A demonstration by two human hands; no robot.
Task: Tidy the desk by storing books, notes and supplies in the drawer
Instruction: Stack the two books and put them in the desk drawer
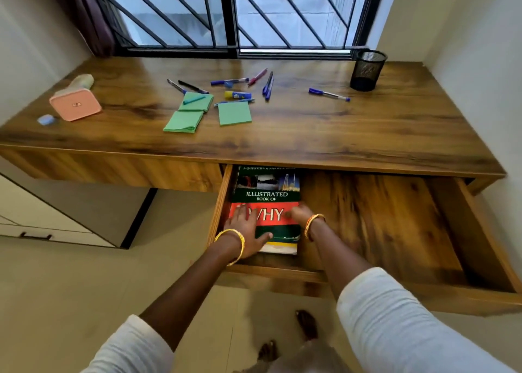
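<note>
The "Illustrated Book of Why" (pixel 267 203) lies in the drawer's (pixel 395 231) left end — left hand (pixel 247 231) flat on it, right hand (pixel 299 213) blurred, grip unclear. Sticky-note pads (pixel 234 113), pens (pixel 329 94) remain on the desk (pixel 367 129) above.

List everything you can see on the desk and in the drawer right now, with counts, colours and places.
book: one, green and red cover, left end of the open drawer
sticky note pads: three, green, mid-desk
pens: about nine, mostly blue, scattered behind the pads
glue stick: one, yellow and blue, among the pens
pen holder: one, black mesh, back right
pink box: one, desk's left end
blue eraser: one, beside the box
left hand: flat on the book
right hand: on the book's right edge, blurred
</note>
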